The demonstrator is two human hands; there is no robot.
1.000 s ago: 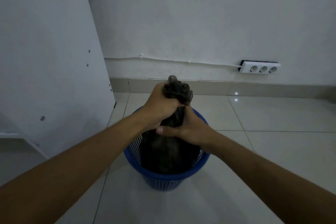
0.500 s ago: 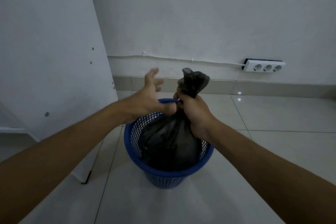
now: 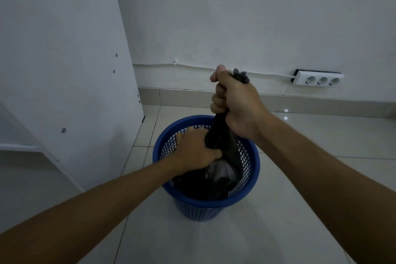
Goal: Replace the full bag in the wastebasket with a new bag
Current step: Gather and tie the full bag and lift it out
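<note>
Inside the wastebasket [image 3: 252, 169], left hand [image 3: 194, 150] now grips bag [image 3: 222, 146].

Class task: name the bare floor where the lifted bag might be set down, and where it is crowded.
Bare tile lies right of the blue wastebasket, toward the power strip, and in front of it. Left is crowded by the white panel.

Count: 1 basket [image 3: 205, 201], blue mesh. 1 bag [image 3: 222, 156], black. 2 hands: left [image 3: 194, 151], right [image 3: 235, 103]. 1 power strip [image 3: 319, 80], 3 sockets. 1 white panel [image 3: 64, 70], roughly 5 screws; dim light, uncertain.
</note>
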